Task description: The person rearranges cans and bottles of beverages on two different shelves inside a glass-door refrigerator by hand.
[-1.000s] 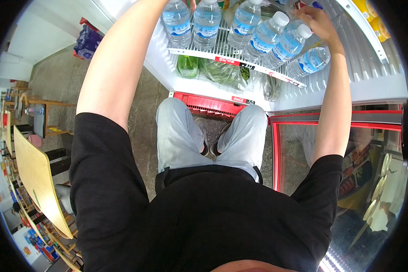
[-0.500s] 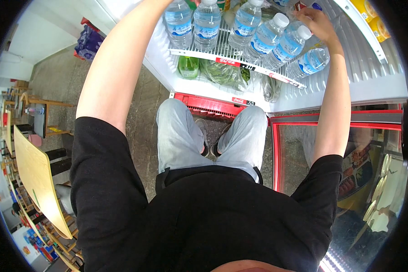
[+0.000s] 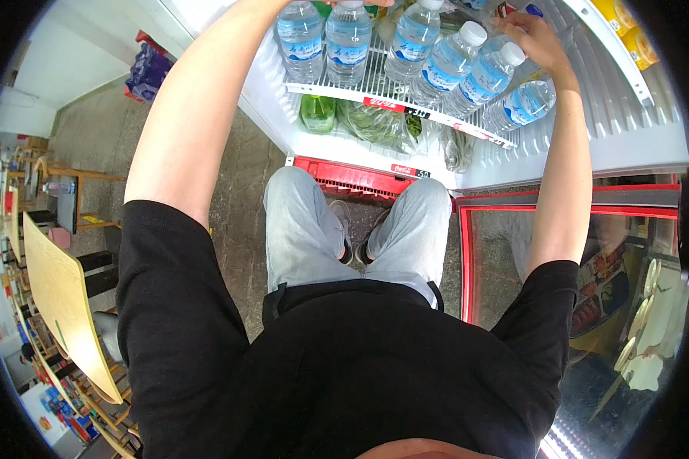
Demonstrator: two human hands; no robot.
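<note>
My left hand (image 3: 377,3) is mostly cut off by the top edge; a strip of its fingers shows above the caps of two upright water bottles (image 3: 348,46) at the left of the fridge shelf. What it touches is out of sight. At the shelf's right side my right hand (image 3: 536,37) reaches in behind the front bottles, its fingers bent downward beside a small red package (image 3: 505,9). Whatever lies under those fingers is hidden. Between my hands stand several more clear water bottles (image 3: 439,67) with blue labels, and one bottle (image 3: 520,105) leans far to the right.
Below the wire shelf (image 3: 398,105) lie a green bottle (image 3: 318,113) and bagged green vegetables (image 3: 379,122). The red-framed glass door (image 3: 566,208) is swung out on the right, with orange bottles (image 3: 639,47) in its upper rack. Wooden tables (image 3: 61,283) stand at left.
My left hand has shifted slightly to the right along the top edge, showing more of its fingers. The bottles barely differ, and my right hand stays in place.
</note>
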